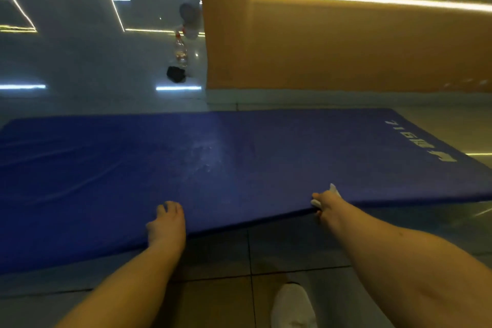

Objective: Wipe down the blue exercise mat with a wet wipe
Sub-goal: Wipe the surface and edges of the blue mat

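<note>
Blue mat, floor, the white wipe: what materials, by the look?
Blue mat: likely vinyl-covered foam; smooth low sheen, soft creases, thick rounded edge. Floor: glazed tile, probably ceramic; glossy reflections, dark grout lines. Wet wipe: white, crumpled; too blurred to say more.

I saw a deep blue mat (239, 168) with pale lettering (420, 141), an orange wall (346, 48), a white wipe (333, 189) and a grey tiled floor (218, 261).

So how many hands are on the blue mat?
2. The left hand rests on the near edge of the mat, around the middle. The right hand is further right at that edge, holding a white wipe. None look hidden.
</note>
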Available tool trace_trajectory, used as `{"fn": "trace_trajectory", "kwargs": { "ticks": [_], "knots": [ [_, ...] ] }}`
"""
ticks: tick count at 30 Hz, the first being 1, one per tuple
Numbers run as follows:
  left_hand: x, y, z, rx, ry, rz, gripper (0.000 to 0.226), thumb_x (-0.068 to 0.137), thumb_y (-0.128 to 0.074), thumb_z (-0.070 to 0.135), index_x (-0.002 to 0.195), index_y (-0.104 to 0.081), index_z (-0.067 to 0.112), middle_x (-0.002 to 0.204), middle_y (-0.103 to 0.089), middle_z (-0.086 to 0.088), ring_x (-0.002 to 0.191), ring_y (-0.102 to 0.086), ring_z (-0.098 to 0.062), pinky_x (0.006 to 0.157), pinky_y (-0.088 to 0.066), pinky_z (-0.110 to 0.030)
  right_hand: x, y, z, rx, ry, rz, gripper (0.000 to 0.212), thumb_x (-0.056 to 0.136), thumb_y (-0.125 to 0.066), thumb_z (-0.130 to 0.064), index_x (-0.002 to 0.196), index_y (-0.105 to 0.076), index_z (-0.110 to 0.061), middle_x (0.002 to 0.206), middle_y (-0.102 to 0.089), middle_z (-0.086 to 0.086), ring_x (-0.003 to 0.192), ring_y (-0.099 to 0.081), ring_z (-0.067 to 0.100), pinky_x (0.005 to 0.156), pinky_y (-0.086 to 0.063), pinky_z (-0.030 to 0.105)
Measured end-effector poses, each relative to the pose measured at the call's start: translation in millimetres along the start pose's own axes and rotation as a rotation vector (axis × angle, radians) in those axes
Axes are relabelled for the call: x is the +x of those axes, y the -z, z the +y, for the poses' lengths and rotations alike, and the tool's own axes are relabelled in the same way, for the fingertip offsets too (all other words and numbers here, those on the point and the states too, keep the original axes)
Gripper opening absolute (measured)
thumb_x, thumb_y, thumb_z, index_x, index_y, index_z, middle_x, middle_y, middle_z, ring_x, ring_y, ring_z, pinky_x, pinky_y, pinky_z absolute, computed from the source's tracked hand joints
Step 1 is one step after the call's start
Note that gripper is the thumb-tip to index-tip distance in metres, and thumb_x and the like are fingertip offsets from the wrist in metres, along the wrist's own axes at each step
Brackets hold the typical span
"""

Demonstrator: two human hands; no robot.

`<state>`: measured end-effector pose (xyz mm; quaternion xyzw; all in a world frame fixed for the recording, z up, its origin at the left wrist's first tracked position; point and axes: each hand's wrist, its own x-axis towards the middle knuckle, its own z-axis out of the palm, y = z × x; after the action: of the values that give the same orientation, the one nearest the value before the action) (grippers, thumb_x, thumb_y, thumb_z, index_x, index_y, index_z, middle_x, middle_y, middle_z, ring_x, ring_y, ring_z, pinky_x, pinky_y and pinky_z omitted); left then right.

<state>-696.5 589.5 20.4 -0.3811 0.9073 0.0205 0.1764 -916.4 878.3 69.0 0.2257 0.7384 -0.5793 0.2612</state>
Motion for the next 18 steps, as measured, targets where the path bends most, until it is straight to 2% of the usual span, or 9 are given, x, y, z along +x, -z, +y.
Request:
{"fn": "trace_trajectory", "kwargs": {
  "ticks": [1, 2, 4, 7, 9, 11, 13, 15, 18],
  "knots": [
    [-4, 3, -7, -0.124, 0.098, 0.032, 0.094, 0.088, -0.072, 0.034, 0.155, -0.011, 0.01, 0.155, -0.017, -0.012, 0.133, -0.037, -0.033, 0.084, -0.055, -0.038, -2, 2, 0, 0.063, -0.019, 0.001, 0.057, 0.108, -0.035, -0.001, 0.16, -0.018, -0.017, 0.109, -0.057, 0.021, 0.072, -0.047, 0.016, 0.04, -0.035, 0.02],
    [-1, 7, -9, -0.381, 0.297, -0.003, 0.097, 0.086, -0.074, 0.034, 0.154, -0.01, 0.01, 0.152, -0.018, -0.013, 0.127, -0.042, -0.033, 0.081, -0.054, -0.038, -1, 4, 1, 0.121, -0.02, 0.0, 0.059, 0.108, -0.033, -0.002, 0.161, -0.015, -0.022, 0.096, -0.053, 0.015, 0.077, -0.051, 0.018, 0.036, -0.03, 0.016],
    [-1, 9, -26, -0.793, 0.662, -0.048, 0.098, 0.085, -0.077, 0.027, 0.154, -0.009, 0.01, 0.149, -0.023, -0.019, 0.118, -0.05, -0.038, 0.079, -0.05, -0.042, -13, 5, -6, 0.155, -0.004, 0.014, 0.06, 0.108, -0.034, -0.001, 0.161, -0.016, -0.022, 0.088, -0.049, 0.008, 0.077, -0.053, 0.017, 0.036, -0.031, 0.016],
    [-16, -5, -38, -1.422, 1.085, -0.102, 0.06, 0.093, -0.062, 0.026, 0.146, -0.037, 0.013, 0.121, -0.049, -0.022, 0.091, -0.053, -0.036, 0.067, -0.048, -0.047, -26, 5, -9, 0.17, -0.001, 0.02, 0.057, 0.109, -0.031, -0.004, 0.161, -0.018, -0.023, 0.083, -0.049, 0.009, 0.07, -0.048, 0.015, 0.037, -0.032, 0.022],
    [-29, 1, -37, -1.75, 1.118, -0.034, 0.048, 0.097, -0.051, 0.028, 0.142, -0.044, 0.013, 0.103, -0.049, -0.014, 0.085, -0.05, -0.032, 0.074, -0.052, -0.048, -33, 2, -9, 0.152, -0.012, 0.037, 0.057, 0.109, -0.036, -0.007, 0.161, -0.02, -0.026, 0.096, -0.055, 0.01, 0.083, -0.058, 0.017, 0.05, -0.032, 0.03],
    [-29, 4, -40, -2.017, 1.035, 0.038, 0.059, 0.097, -0.054, 0.038, 0.15, -0.037, 0.019, 0.114, -0.046, -0.008, 0.098, -0.05, -0.03, 0.092, -0.053, -0.05, -34, 3, -2, 0.117, -0.013, 0.074, 0.064, 0.107, -0.043, -0.007, 0.16, -0.018, -0.034, 0.109, -0.058, 0.009, 0.078, -0.056, 0.012, 0.053, -0.028, 0.03],
    [-22, 6, -44, -2.13, 0.981, 0.052, 0.07, 0.09, -0.067, 0.05, 0.149, -0.039, 0.024, 0.119, -0.051, -0.004, 0.104, -0.055, -0.027, 0.095, -0.054, -0.049, -34, 5, 5, 0.073, -0.016, 0.083, 0.065, 0.107, -0.044, -0.007, 0.16, -0.018, -0.035, 0.117, -0.056, 0.008, 0.073, -0.052, 0.011, 0.053, -0.029, 0.028],
    [-11, 4, -54, -2.091, 0.927, 0.043, 0.07, 0.082, -0.076, 0.05, 0.142, -0.049, 0.025, 0.122, -0.059, -0.005, 0.102, -0.061, -0.028, 0.091, -0.056, -0.05, -30, 10, 15, 0.071, -0.017, 0.087, 0.064, 0.107, -0.042, -0.006, 0.16, -0.018, -0.034, 0.109, -0.056, 0.007, 0.069, -0.048, 0.011, 0.052, -0.028, 0.027],
    [-6, 19, -67, -1.827, 0.886, 0.189, 0.075, 0.075, -0.08, 0.043, 0.137, -0.052, 0.014, 0.13, -0.061, -0.013, 0.107, -0.063, -0.036, 0.095, -0.054, -0.051, -29, 13, 30, 0.113, -0.065, 0.072, 0.062, 0.108, -0.035, -0.005, 0.16, -0.018, -0.033, 0.087, -0.051, 0.006, 0.059, -0.032, 0.012, 0.038, -0.026, 0.022]
  ]
}}
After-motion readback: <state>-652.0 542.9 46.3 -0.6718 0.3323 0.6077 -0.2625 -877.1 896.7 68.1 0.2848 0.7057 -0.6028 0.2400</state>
